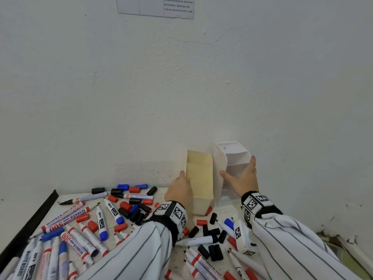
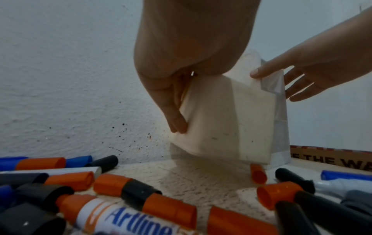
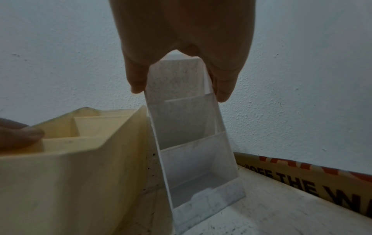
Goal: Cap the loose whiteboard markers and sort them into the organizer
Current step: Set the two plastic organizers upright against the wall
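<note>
Organizers being positioned against the wall; no marker capped or sorted yet, judging by the empty compartments. Left hand (image 1: pixel 178 191) grips the cream organizer (image 1: pixel 199 178), thumb at its rim, fingers down its left wall; in the left wrist view it sits tilted, its near edge on a red cap (image 2: pixel 258 174). Right hand (image 1: pixel 241 178) grips the clear white organizer (image 1: pixel 232 156) across its top, thumb on the left wall, fingers on the right; the two organizers stand just beside each other at the back of the desk (image 1: pixel 66 199). Loose markers (image 1: pixel 101 223) and caps (image 1: pixel 124 212) in red, blue and black lie scattered nearer the person. Next move, as I judge: set both organizers flat (clear that red cap), release, then pick a marker and a cap of matching colour
</note>
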Motion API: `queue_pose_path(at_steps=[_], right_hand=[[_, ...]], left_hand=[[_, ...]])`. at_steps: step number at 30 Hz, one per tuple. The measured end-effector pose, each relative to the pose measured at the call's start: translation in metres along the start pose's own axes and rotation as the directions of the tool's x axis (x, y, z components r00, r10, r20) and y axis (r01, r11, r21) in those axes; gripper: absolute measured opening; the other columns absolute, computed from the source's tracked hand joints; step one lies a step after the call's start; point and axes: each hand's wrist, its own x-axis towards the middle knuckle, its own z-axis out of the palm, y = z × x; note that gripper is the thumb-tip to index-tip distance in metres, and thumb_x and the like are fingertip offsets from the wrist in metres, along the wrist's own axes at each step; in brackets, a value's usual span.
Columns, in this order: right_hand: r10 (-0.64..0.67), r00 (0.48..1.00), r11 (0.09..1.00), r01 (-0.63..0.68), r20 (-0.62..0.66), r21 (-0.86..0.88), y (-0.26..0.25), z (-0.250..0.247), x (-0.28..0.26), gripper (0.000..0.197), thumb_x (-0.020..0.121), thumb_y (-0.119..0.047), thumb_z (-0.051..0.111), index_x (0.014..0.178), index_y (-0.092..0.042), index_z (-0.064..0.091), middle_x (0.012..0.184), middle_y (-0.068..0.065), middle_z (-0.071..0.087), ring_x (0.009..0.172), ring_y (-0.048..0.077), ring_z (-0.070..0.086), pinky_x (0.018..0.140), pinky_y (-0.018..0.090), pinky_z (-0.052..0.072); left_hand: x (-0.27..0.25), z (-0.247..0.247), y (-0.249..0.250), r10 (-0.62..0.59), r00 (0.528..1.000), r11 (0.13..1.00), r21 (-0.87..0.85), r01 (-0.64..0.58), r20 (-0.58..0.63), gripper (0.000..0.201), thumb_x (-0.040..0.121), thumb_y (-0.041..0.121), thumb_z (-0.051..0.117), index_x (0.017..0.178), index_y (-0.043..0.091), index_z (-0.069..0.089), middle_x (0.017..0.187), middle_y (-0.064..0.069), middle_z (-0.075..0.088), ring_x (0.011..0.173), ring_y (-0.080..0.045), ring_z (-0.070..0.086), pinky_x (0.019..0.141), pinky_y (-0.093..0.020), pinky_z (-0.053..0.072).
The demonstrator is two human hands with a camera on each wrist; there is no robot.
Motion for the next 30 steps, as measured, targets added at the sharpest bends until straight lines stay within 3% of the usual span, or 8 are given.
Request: queue_pose_path(at_steps=[6,9,12,17,20,22,25,30], right_hand=[[0.004,1.000,1.000,-0.004,0.022,-0.023,0.004,-0.002,0.003,0.116,0.071,-0.034,0.077,0.147,-0.018,-0.009,0.150,0.018,0.023,0.133,0.033,0.033,0.108,0.043,0.031],[0.004,1.000,1.000,-0.004,0.022,-0.007,0.005,-0.001,0.003,0.116,0.072,-0.031,0.078,0.147,-0.017,-0.009,0.149,0.019,0.022,0.134,0.032,0.032,0.108,0.042,0.030],[0.009,1.000,1.000,-0.009,-0.006,0.008,0.007,0.001,0.005,0.114,0.070,-0.031,0.079,0.147,-0.010,-0.001,0.146,0.019,0.028,0.133,0.032,0.033,0.109,0.040,0.031],[0.012,1.000,1.000,-0.012,-0.020,-0.005,0.010,0.005,0.007,0.105,0.068,-0.032,0.080,0.144,-0.007,0.012,0.139,0.018,0.035,0.126,0.032,0.039,0.103,0.041,0.037],[0.000,1.000,1.000,-0.001,-0.021,-0.013,0.011,0.006,0.009,0.106,0.067,-0.034,0.080,0.144,-0.007,0.012,0.137,0.018,0.039,0.125,0.033,0.041,0.102,0.041,0.039],[-0.001,1.000,1.000,0.001,-0.020,-0.022,0.010,0.007,0.010,0.105,0.067,-0.034,0.080,0.143,-0.006,0.013,0.135,0.018,0.042,0.123,0.033,0.044,0.100,0.040,0.041],[0.000,1.000,1.000,-0.001,-0.023,-0.027,0.010,0.010,0.011,0.102,0.068,-0.034,0.080,0.142,-0.006,0.015,0.134,0.018,0.044,0.122,0.033,0.045,0.098,0.039,0.041],[0.010,1.000,0.999,-0.010,-0.004,-0.036,0.008,0.013,0.013,0.100,0.071,-0.030,0.078,0.142,-0.008,0.012,0.132,0.019,0.046,0.120,0.034,0.047,0.097,0.039,0.042]], left_hand=[[-0.001,0.003,-0.011,-0.238,0.967,0.967,-0.073,0.245,0.092,0.032,0.098,0.016,0.033,0.122,0.002,0.049,0.117,-0.018,0.059,0.108,-0.030,0.056,0.092,-0.037,0.044],[-0.002,-0.005,-0.013,-0.272,0.957,0.962,0.020,0.272,0.102,0.034,0.097,0.026,0.035,0.111,0.005,0.057,0.112,-0.013,0.061,0.103,-0.026,0.058,0.082,-0.031,0.043],[0.002,-0.008,-0.013,-0.291,0.952,0.956,-0.005,0.293,0.093,0.029,0.095,0.025,0.041,0.105,0.005,0.060,0.106,-0.012,0.065,0.093,-0.026,0.064,0.077,-0.031,0.052],[-0.001,-0.009,-0.008,-0.248,0.965,0.950,-0.173,0.260,0.091,0.027,0.095,0.018,0.046,0.114,0.004,0.058,0.109,-0.015,0.064,0.091,-0.029,0.063,0.079,-0.040,0.056],[-0.003,-0.010,-0.008,-0.218,0.970,0.942,-0.235,0.239,0.109,0.026,0.096,0.016,0.043,0.114,0.006,0.060,0.098,-0.008,0.063,0.084,-0.024,0.060,0.077,-0.038,0.056],[-0.004,-0.011,-0.009,-0.197,0.972,0.934,-0.276,0.227,0.132,0.028,0.096,0.016,0.043,0.118,0.007,0.059,0.102,-0.011,0.064,0.087,-0.024,0.059,0.081,-0.037,0.056],[-0.006,-0.013,-0.012,-0.155,0.977,0.943,-0.274,0.190,0.144,0.035,0.095,0.011,0.042,0.128,0.008,0.053,0.113,-0.012,0.064,0.099,-0.026,0.061,0.087,-0.037,0.053],[-0.007,-0.017,-0.015,-0.114,0.977,0.960,-0.234,0.156,0.182,0.039,0.096,0.009,0.041,0.134,0.008,0.046,0.116,-0.014,0.063,0.100,-0.027,0.062,0.087,-0.036,0.053]])
